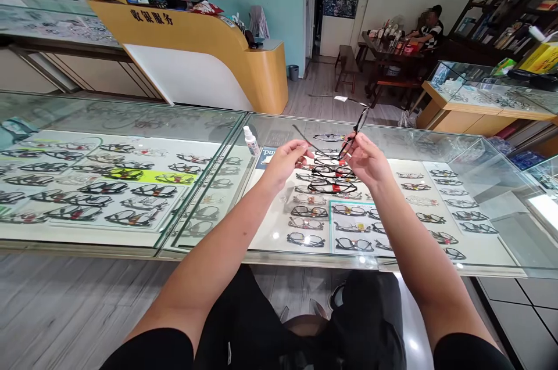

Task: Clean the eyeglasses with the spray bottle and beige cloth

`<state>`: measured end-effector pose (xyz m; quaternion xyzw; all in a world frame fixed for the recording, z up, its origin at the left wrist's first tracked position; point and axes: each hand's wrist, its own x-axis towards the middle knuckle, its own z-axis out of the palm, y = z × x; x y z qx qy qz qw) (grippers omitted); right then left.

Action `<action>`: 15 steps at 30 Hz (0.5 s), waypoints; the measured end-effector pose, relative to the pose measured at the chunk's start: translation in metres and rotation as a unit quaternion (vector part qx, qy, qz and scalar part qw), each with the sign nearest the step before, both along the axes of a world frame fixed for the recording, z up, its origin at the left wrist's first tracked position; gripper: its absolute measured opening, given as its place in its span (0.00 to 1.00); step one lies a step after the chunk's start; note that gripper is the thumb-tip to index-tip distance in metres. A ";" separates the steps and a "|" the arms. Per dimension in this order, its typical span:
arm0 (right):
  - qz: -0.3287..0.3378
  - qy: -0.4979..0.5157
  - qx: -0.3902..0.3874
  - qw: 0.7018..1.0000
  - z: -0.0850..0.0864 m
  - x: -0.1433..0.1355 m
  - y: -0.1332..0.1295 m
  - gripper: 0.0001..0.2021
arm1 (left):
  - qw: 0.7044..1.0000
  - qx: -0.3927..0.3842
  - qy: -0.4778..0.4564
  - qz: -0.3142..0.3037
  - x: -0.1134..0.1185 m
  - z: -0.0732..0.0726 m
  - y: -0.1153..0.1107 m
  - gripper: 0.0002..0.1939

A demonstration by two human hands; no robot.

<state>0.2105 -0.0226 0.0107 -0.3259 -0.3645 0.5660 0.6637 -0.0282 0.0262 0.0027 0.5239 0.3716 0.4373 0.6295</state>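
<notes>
A pair of dark-framed eyeglasses (360,120) is held up over the glass counter, its temples spread, with a small white tag on the far one. My right hand (369,162) grips the front of the frame between thumb and fingers. Closed in a pinch, my left hand (285,165) is at the near temple, which extends up past the fingertips. Directly below lie black eyeglasses with a red tag (333,187). A white spray bottle (251,141) stands upright on the counter, left of my left hand.
The glass display counter (270,255) spans my front, with rows of eyeglasses inside. Farther off stand a yellow-and-white reception desk (187,62) and a wooden bench (347,62). A person (429,30) sits at a table at the back right. Another glass case (483,111) stands right.
</notes>
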 end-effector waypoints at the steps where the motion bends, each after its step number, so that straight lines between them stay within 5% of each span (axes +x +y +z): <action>1: -0.012 -0.003 0.006 1.000 0.002 0.003 0.000 0.16 | 1.000 0.017 0.008 0.017 -0.002 0.001 0.002 0.15; 4: -0.051 -0.015 0.028 0.998 0.011 0.017 -0.003 0.16 | 0.983 0.112 0.018 0.142 -0.013 0.005 0.011 0.08; 7: -0.089 -0.032 0.042 0.995 0.017 0.031 -0.004 0.15 | 0.922 0.222 0.069 0.310 -0.028 0.008 0.022 0.04; 10: -0.116 -0.049 0.063 0.990 0.016 0.043 -0.002 0.15 | 0.842 0.256 0.164 0.446 -0.042 0.001 0.038 0.20; 12: -0.130 -0.055 0.080 0.987 0.013 0.049 0.001 0.16 | 0.820 0.217 0.220 0.481 -0.050 -0.010 0.051 0.35; 15: -0.145 -0.061 0.094 0.983 0.011 0.054 0.003 0.16 | 0.853 0.130 0.258 0.435 -0.061 -0.035 0.073 0.40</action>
